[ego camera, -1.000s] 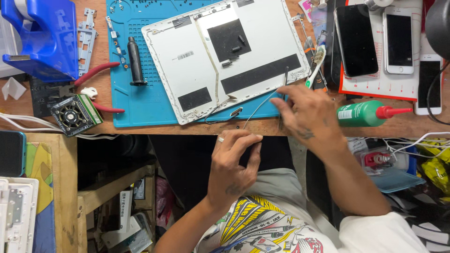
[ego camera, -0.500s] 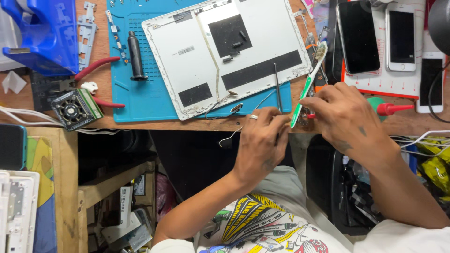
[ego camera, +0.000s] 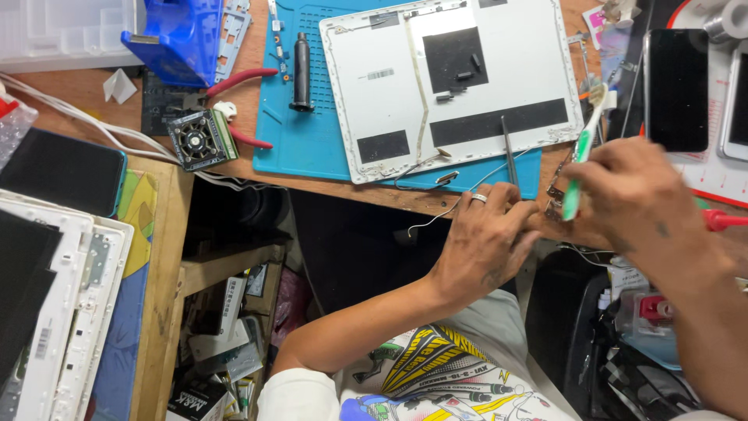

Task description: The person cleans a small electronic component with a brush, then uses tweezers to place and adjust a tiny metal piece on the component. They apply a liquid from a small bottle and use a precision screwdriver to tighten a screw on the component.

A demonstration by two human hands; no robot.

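Right hand: now closed around a green-and-white toothbrush (ego camera: 580, 160), hand (ego camera: 635, 199) at the bench's front edge, bristle head up near the dark phone (ego camera: 676, 90).
Left hand: curled shut (ego camera: 487, 238) on a small metal part (ego camera: 555, 204), too hidden to identify; ring on one finger.
Part's place: pinched between both hands, just past the bench (ego camera: 234, 168) edge, above the gap below.
Drop risk: nothing underneath but open space and clutter; a slack pinch could lose the part there.
Wire risk: thin cables (ego camera: 436, 204) trailing from the white laptop lid (ego camera: 448, 86) toward the left hand; a tug could likely strain or snap them.
Nudge risk: thin dark tool (ego camera: 508, 152) lying on the blue mat (ego camera: 312, 148) near the knuckles; easily knocked off.
Brushing risk: hard scrubbing could bend the part, judging from its small size.
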